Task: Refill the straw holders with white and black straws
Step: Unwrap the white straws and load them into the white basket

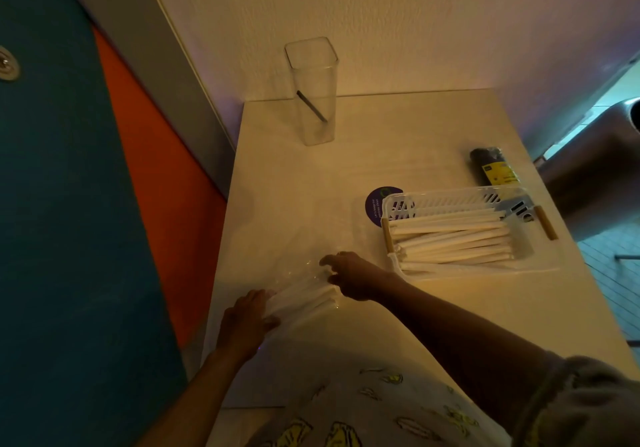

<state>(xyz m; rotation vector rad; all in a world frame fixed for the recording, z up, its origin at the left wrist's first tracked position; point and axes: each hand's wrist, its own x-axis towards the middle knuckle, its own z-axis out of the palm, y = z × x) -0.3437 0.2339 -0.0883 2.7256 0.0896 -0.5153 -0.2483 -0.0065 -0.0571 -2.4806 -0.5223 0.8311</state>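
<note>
On the worktop [398,315], the left hand [244,325] holds one end of a clear-wrapped bundle of white straws [304,299]; the right hand [353,275], blurred, seems to pinch its wrapper. Farther right sits a white basket [460,199] of straws.

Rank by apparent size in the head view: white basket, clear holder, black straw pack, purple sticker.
1. White basket, clearly largest.
2. Clear holder.
3. Black straw pack and purple sticker look alike; the basket hides part of each, so I won't rank them.
</note>
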